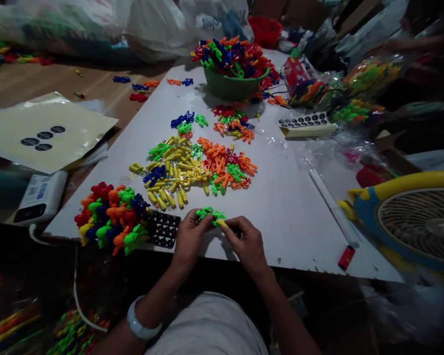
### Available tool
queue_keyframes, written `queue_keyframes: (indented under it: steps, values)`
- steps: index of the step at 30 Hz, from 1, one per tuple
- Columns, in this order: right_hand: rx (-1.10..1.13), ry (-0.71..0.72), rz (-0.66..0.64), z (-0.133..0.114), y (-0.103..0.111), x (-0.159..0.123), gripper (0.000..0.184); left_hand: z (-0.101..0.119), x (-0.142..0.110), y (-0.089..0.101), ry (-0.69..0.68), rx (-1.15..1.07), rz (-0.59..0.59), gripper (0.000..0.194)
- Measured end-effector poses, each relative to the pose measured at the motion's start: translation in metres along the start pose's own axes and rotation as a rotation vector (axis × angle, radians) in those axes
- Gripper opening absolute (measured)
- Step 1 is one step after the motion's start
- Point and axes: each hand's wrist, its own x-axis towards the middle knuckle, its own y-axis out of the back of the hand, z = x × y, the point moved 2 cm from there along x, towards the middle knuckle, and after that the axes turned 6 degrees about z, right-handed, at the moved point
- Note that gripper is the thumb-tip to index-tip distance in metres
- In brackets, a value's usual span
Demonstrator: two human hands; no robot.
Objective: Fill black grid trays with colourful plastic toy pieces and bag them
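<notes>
Near the table's front edge, my left hand (192, 232) pinches a bright green plastic toy figure (209, 213). The fingers of my right hand (247, 239) close on a small yellow tube (221, 223), whose end touches the figure's right side. Left of my hands is a black tray with round holes (165, 230). Red, orange, blue and green figures (111, 217) stand upright in rows over its left part. Beyond my hands lies a pile of yellow tubes (173, 167), and beside it are loose orange and green figures (222, 165).
A green bowl (233, 85) heaped with figures stands at the back. At the right are a yellow-and-blue fan (422, 217), a clear rod (333, 207) and a red lighter-like object (346, 257). A white power bank (40, 197) with a cable sits left.
</notes>
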Motion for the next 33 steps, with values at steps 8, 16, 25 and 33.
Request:
queue_keyframes:
  steps: [8, 16, 25, 33]
  values:
    - [-0.007, -0.074, 0.082, -0.002, -0.006, -0.001, 0.006, 0.003, -0.009, -0.003, -0.243, 0.361, 0.07, 0.018]
    - [0.287, -0.362, 0.012, 0.017, -0.007, 0.009, 0.02, 0.006, 0.0, -0.006, -0.009, 0.065, -0.062, 0.026]
    - [-0.319, 0.123, 0.125, 0.041, 0.046, 0.074, 0.024, 0.051, 0.065, -0.026, -0.762, 1.084, 0.142, 0.043]
    - [-0.447, 0.387, -0.001, 0.019, -0.022, 0.111, 0.033, 0.061, 0.104, -0.035, -0.805, 1.386, 0.076, 0.035]
